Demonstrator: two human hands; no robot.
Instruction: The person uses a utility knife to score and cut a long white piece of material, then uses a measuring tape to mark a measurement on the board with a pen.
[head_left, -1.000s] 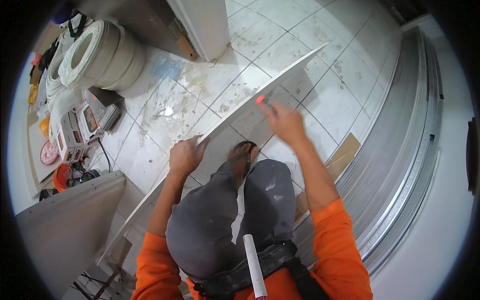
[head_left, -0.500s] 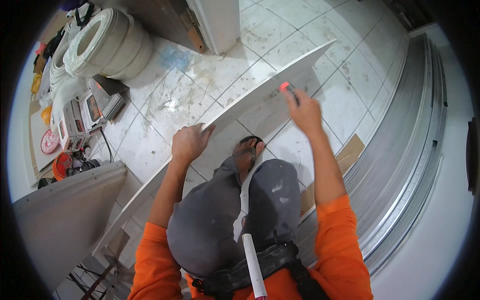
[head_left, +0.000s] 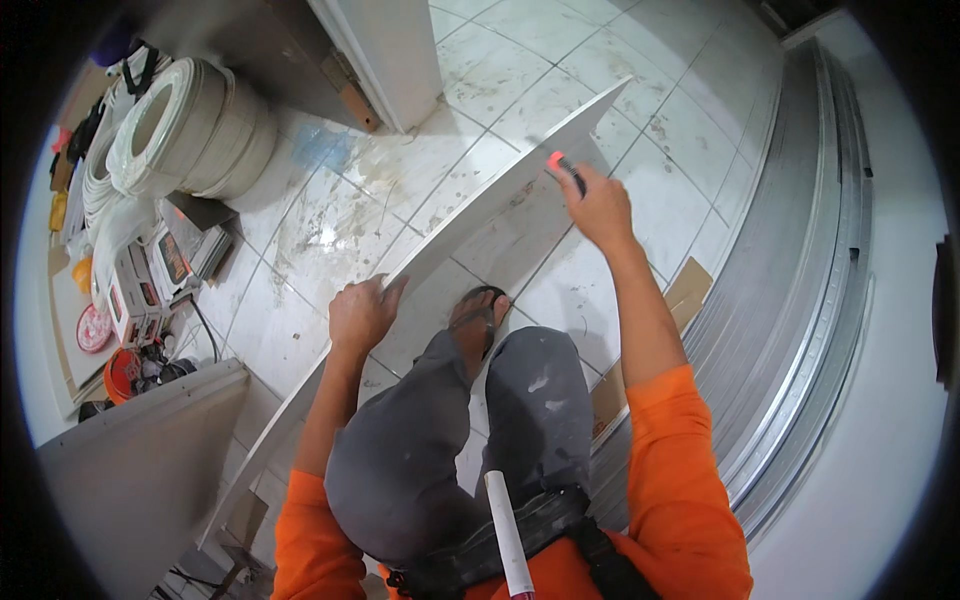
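A long, thin white board [head_left: 480, 221] stands on its edge, slanting across the floor in front of my legs. My left hand [head_left: 362, 312] is closed over its upper edge, fingers wrapped round it. In my right hand [head_left: 600, 208] is a utility knife [head_left: 572, 177] with a dark handle and a red end. The red end points at the board's upper edge, toward its far end. Blur there hides the blade, and I cannot tell whether it touches the board.
Metal profiles [head_left: 770, 330] lie stacked along the right wall. Coiled white cable [head_left: 190, 130] and boxes [head_left: 138, 290] stand at the left. A grey panel [head_left: 150, 450] is at the lower left, a door frame [head_left: 385, 60] at the top. A white tube [head_left: 510, 535] hangs at my waist.
My right hand has brought the knife closer to the board's upper edge. My left hand keeps its hold. The whole view has shifted slightly.
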